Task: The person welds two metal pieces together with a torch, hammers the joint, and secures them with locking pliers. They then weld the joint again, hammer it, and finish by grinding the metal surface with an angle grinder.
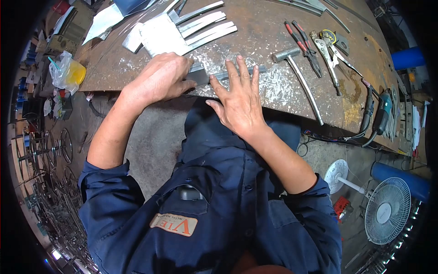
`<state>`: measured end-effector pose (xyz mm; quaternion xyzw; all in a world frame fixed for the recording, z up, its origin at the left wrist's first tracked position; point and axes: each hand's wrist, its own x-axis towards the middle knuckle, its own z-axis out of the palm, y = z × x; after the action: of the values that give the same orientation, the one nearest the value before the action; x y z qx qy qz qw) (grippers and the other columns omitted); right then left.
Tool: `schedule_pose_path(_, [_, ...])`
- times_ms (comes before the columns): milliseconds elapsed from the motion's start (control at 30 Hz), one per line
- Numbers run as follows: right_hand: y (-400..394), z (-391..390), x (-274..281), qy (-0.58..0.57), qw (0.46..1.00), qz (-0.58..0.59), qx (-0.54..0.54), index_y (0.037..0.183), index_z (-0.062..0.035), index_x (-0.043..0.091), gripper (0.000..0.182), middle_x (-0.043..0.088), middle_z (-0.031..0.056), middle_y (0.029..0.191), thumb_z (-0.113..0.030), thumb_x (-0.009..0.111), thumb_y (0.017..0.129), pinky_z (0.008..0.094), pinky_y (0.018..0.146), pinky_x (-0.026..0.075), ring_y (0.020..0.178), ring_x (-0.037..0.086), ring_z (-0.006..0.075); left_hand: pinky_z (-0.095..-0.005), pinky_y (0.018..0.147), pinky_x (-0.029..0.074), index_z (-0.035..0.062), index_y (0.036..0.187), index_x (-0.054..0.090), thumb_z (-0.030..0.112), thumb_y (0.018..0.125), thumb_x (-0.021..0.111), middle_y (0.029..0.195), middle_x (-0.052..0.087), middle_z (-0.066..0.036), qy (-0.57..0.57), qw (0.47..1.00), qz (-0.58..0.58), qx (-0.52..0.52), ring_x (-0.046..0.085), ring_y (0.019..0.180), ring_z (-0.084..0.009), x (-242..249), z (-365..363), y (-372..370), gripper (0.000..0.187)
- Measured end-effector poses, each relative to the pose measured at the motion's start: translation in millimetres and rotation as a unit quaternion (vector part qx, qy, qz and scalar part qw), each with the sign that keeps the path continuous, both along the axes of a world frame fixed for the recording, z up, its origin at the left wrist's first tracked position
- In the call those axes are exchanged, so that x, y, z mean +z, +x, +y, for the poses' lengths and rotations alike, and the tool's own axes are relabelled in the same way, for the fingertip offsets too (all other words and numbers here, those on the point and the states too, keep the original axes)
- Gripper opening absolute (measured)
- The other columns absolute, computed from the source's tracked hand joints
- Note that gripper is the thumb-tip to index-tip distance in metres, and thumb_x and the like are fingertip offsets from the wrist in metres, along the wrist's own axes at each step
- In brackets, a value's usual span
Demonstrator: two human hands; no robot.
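Note:
My left hand [163,75] is closed in a fist near the front edge of the workbench [255,36]. It grips a dark flat metal piece [199,77], whose end sticks out beside the thumb toward my other hand. Under the fingers of my right hand [239,102] lies a thin grey metal strip [222,76] running along the bench. Those fingers are spread and stretched out, with the fingertips resting at the strip. Just behind my left hand is a light metal plate [164,34], with several cut metal bars [210,32] next to it.
To the right lie a hammer [299,82], red-handled pliers [305,48], locking pliers [327,59] and a teal grinder [383,109] with its cable. A bagged yellow drink [73,73] hangs at the left edge. A white fan [387,210] stands on the floor.

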<state>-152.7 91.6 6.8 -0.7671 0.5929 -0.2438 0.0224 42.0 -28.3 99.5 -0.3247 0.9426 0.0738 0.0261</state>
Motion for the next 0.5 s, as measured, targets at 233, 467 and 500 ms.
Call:
schedule_pose_path(233, [-31.3, 2.1, 1.9, -0.058, 0.998, -0.025, -0.002, 0.120, -0.0040, 0.077, 0.040, 0.053, 0.0287, 0.146, -0.024, 0.082, 0.086, 0.0681, 0.124, 0.024, 0.149, 0.039, 0.0456, -0.0453, 0.067, 0.054, -0.0072, 0.095, 0.069, 0.033, 0.089, 0.083, 0.065, 0.064, -0.023, 0.010, 0.999, 0.001, 0.035, 0.071, 0.068, -0.0369, -3.9, -0.4, 0.3, 0.043])
schedule_pose_path(467, [-49.6, 55.3, 8.3, 0.266, 0.703, -0.653, -0.087, 0.118, 0.0021, 0.072, 0.034, 0.075, 0.0118, 0.096, -0.022, 0.082, 0.095, 0.0268, 0.057, 0.055, 0.078, 0.075, 0.0180, -0.0358, 0.078, 0.063, -0.0080, 0.123, 0.068, 0.032, 0.099, 0.076, 0.106, 0.078, -0.016, 0.602, 0.657, 0.304, 0.337, 0.077, 0.086, -0.0230, -46.5, 50.1, 28.9, 0.048])
schedule_pose_path(500, [-42.3, 60.5, 14.2, 0.314, 0.605, -0.729, -0.071, 0.126, 0.0064, 0.066, 0.043, 0.074, 0.0117, 0.099, -0.024, 0.080, 0.098, 0.0211, 0.051, 0.052, 0.072, 0.073, 0.0134, -0.0363, 0.082, 0.064, -0.0087, 0.126, 0.067, 0.030, 0.099, 0.077, 0.112, 0.077, -0.019, 0.638, 0.601, 0.330, 0.352, 0.078, 0.092, -0.0242, -53.9, 60.7, 33.4, 0.049])
